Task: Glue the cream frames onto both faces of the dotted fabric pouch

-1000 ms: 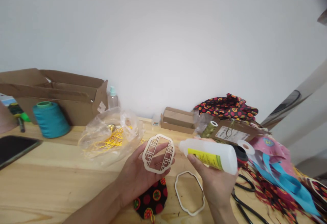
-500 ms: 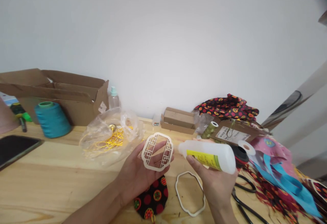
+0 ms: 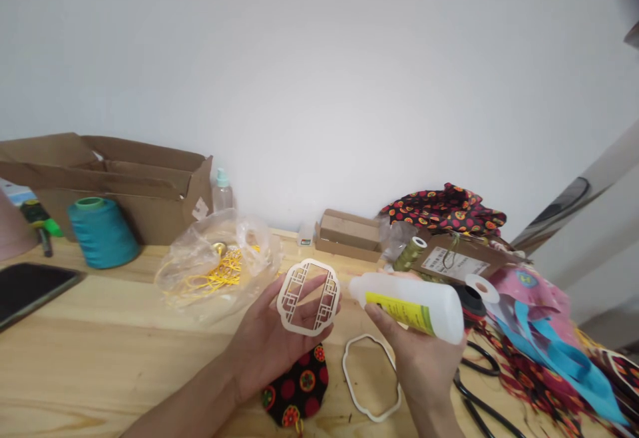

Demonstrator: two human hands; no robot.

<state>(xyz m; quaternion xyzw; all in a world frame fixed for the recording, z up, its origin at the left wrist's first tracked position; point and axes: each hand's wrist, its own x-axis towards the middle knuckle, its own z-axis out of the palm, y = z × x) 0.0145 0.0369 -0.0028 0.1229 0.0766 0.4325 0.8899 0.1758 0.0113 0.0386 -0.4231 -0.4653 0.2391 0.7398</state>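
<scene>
A pale wooden lattice frame (image 3: 309, 296) is held in the left hand (image 3: 269, 341), palm up, with the fingers curled loosely under it and the thumb laid across its face. A white glue bottle (image 3: 409, 306) with a yellow-green label is gripped in the right hand (image 3: 422, 358), the fingers closed around its body; the bottle is held on its side, its nozzle pointed left and brought just beside the right edge of the lattice frame.

Below the two hands, a plain oval outline frame (image 3: 370, 377) lies flat on the desk (image 3: 100, 351), and a piece of black fabric with red and orange dots (image 3: 297, 385) lies just left of it, partly under the left wrist. Black scissors (image 3: 479, 398) are seen to the right of the right hand, near a heap of blue ribbon and patterned cloth (image 3: 544, 351).

Farther off, a clear plastic bag of yellow cord (image 3: 214, 268) is found to the left of the lattice frame. A teal thread cone (image 3: 102, 231) and an open cardboard box (image 3: 114, 182) stand at the far left, and a dark tablet (image 3: 30, 288) lies at the left edge.
</scene>
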